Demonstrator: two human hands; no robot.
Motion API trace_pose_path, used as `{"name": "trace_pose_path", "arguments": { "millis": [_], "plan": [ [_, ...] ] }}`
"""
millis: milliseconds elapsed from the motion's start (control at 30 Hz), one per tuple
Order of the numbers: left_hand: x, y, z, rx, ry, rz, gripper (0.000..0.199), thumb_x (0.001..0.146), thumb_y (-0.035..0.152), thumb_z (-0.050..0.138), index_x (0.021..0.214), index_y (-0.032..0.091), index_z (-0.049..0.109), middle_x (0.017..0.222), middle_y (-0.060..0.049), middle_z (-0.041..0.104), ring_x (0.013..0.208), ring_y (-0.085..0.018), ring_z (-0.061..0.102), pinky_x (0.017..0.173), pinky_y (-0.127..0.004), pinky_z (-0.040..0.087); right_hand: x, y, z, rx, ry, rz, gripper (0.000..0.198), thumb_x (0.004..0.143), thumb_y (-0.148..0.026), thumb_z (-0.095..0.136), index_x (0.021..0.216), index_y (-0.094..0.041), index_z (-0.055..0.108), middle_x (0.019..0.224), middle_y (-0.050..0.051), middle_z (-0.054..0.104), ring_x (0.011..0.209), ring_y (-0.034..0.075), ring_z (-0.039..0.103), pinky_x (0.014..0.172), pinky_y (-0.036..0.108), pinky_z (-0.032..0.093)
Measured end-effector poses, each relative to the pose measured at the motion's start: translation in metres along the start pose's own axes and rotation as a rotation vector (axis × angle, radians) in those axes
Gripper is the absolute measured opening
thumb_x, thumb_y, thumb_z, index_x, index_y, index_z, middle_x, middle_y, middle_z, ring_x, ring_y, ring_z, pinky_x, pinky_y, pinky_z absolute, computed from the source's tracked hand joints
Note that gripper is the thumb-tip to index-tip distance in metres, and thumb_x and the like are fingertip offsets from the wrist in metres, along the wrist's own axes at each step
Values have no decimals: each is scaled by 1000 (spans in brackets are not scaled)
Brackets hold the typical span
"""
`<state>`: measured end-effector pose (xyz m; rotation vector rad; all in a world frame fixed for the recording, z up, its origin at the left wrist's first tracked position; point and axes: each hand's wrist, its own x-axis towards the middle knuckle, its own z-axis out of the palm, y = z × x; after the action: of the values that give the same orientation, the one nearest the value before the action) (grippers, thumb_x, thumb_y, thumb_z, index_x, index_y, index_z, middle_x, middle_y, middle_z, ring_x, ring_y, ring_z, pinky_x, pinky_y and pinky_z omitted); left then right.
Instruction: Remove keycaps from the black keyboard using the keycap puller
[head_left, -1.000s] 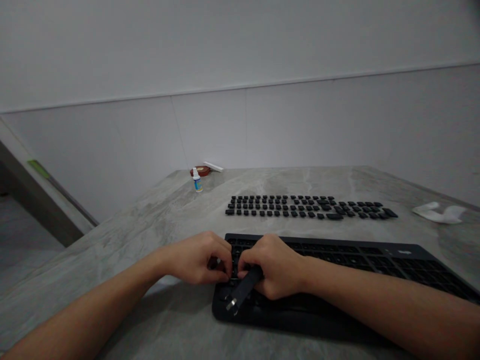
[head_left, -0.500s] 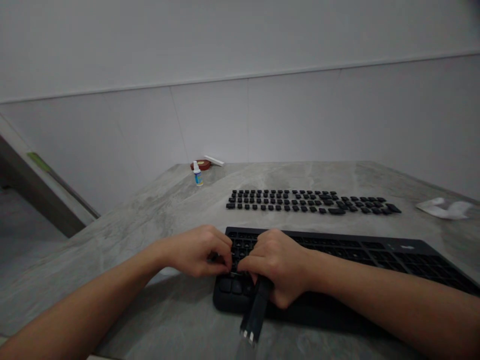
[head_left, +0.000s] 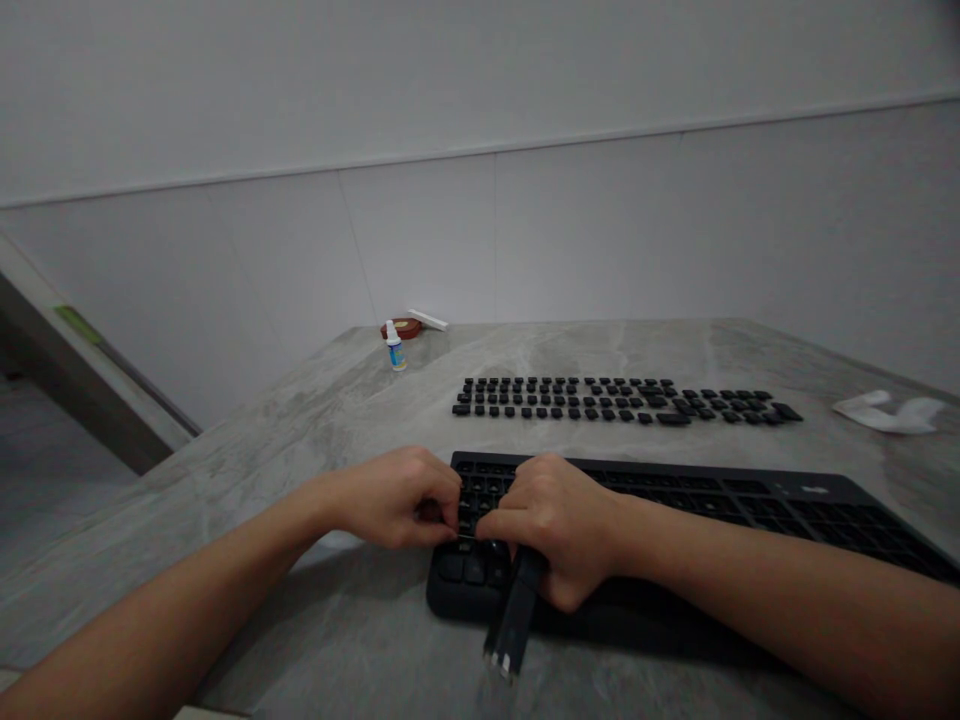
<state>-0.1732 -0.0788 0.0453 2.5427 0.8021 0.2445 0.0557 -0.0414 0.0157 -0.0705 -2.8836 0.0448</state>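
Note:
A black keyboard (head_left: 750, 487) lies in front of me, with open key sockets where keycaps are off and a few keys (head_left: 461, 569) on at its near left corner. My left hand (head_left: 409, 497) is closed in a pinch over the keyboard's left edge; what its fingertips hold, if anything, is hidden. My right hand (head_left: 551, 525) is closed round a black, stick-like tool (head_left: 516, 615), whose shiny end points down towards me. A thin pale line (head_left: 466, 538) shows between the two hands' fingertips, low over the key sockets.
Loose black keycaps (head_left: 555, 400) lie in rows behind the keyboard on the grey marbled table (head_left: 360, 620). At the back left stand a small white-and-blue bottle (head_left: 396, 350), a reddish-brown case (head_left: 405, 328) and a white strip (head_left: 429, 320). A crumpled white sheet (head_left: 889, 412) lies far right.
Hardly anything differs. Both hands keep their places, with the left fingertips shifted very slightly up and the shiny end of the tool moved a little to the right.

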Motion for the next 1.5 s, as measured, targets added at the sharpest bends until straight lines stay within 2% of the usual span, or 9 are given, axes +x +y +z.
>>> {"name": "trace_pose_path", "arguments": {
  "millis": [233, 633, 867, 1233, 1500],
  "plan": [
    [-2, 1, -5, -12, -19, 35, 11, 84, 11, 60, 80, 16, 69, 71, -2, 61, 63, -11, 55, 59, -21, 43, 0, 0, -1, 2, -18, -2, 30, 59, -27, 62, 88, -19, 68, 64, 1, 67, 54, 17, 59, 49, 30, 31],
    [-1, -3, 1, 0, 43, 66, 11, 80, 8, 59, 79, 15, 67, 77, -2, 59, 66, -10, 54, 59, -20, 42, -1, 2, 2, 14, 7, 1, 27, 60, -30, 61, 84, -20, 66, 61, 0, 65, 53, 18, 58, 46, 29, 26],
    [-3, -5, 3, 54, 38, 105, 12, 79, 6, 60, 76, 16, 66, 77, -2, 57, 65, -10, 52, 58, -21, 39, -2, 3, 2, 14, -1, -4, 26, 59, -28, 60, 83, -20, 67, 63, 0, 64, 52, 17, 55, 47, 29, 25],
    [-2, -3, 4, 91, 2, 140, 15, 77, 4, 56, 68, 16, 59, 72, 0, 53, 61, -10, 47, 54, -25, 35, -3, 5, 6, 86, 33, -70, 37, 56, -29, 59, 88, -17, 71, 61, 1, 64, 53, 18, 54, 48, 31, 23],
    [-2, 1, 3, 123, -14, 157, 16, 78, 4, 55, 68, 16, 58, 70, 0, 53, 59, -10, 48, 53, -26, 33, -1, 3, 3, 102, -8, -59, 35, 59, -28, 57, 89, -17, 72, 62, 2, 65, 55, 17, 56, 48, 31, 25]
  ]
}}
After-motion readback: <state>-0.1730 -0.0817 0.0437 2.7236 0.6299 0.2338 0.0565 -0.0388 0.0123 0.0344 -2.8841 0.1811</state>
